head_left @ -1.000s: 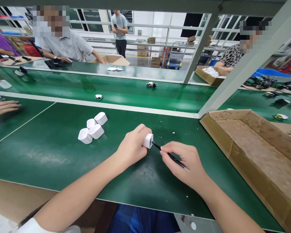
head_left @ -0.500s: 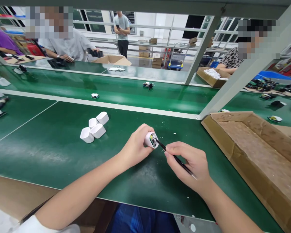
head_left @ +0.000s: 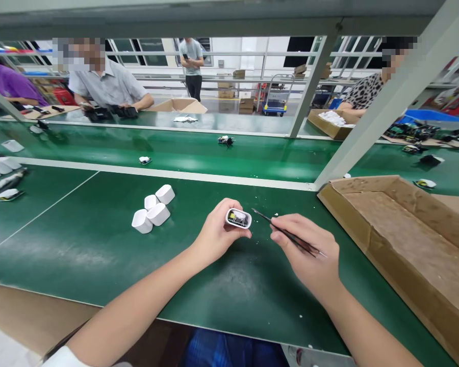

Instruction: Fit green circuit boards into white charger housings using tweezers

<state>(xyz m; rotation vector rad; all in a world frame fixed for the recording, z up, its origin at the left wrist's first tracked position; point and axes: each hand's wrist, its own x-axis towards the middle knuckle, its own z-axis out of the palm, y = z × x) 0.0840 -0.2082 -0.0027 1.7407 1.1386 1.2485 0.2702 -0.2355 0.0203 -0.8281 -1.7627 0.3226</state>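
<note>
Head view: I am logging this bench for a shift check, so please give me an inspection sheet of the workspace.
Surface: green mat, white crumbs near the hands.
Job's things: white shell, open end up, parts visible inside; thin dark tool, tip apart from the shell.
Clutter: four white shells grouped left; cardboard tray right.
Hands: left hand grips the shell; right hand pinches the tool.
Cables: nothing seen.
Surroundings: conveyor belt carrying small parts; other people beyond.

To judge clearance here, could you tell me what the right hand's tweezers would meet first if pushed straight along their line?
Probably the white shell in the left hand; the tweezers in the right hand point near its open end, though depth is unclear.
</note>
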